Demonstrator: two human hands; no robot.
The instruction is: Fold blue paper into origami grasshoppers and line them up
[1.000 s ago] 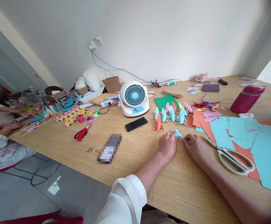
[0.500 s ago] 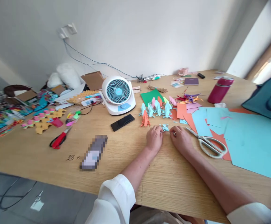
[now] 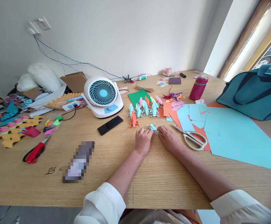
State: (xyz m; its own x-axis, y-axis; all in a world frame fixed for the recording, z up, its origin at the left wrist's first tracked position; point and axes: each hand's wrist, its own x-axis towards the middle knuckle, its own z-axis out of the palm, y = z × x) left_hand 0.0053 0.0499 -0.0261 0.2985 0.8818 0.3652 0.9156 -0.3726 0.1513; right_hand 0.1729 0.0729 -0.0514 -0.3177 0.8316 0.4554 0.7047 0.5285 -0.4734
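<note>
Low over the wooden table, a small light blue folded paper figure (image 3: 152, 127) with thin strip-like limbs lies between my hands. My left hand (image 3: 143, 140) is closed, its fingertips pinching the near left side of that figure. From the right, my right hand (image 3: 169, 137) pinches a thin limb of it; part of the paper is hidden under the fingers. Just beyond stand several finished-looking folded figures in light blue, pink and green, with an orange paper figure (image 3: 133, 119) nearest. White-handled scissors (image 3: 194, 140) lie to the right of my right hand.
Light blue paper sheets (image 3: 242, 133) and orange pieces spread to the right, below a teal bag (image 3: 254, 93) and a red bottle (image 3: 198, 88). A white fan (image 3: 104, 95), a black flat case (image 3: 110, 125), a blurred-out phone (image 3: 79, 161) and red-handled scissors (image 3: 34, 153) are to the left.
The camera view has turned to the right, so things sit further left in the picture. My hands have drawn slightly closer together, still pinching the light blue paper figure.
</note>
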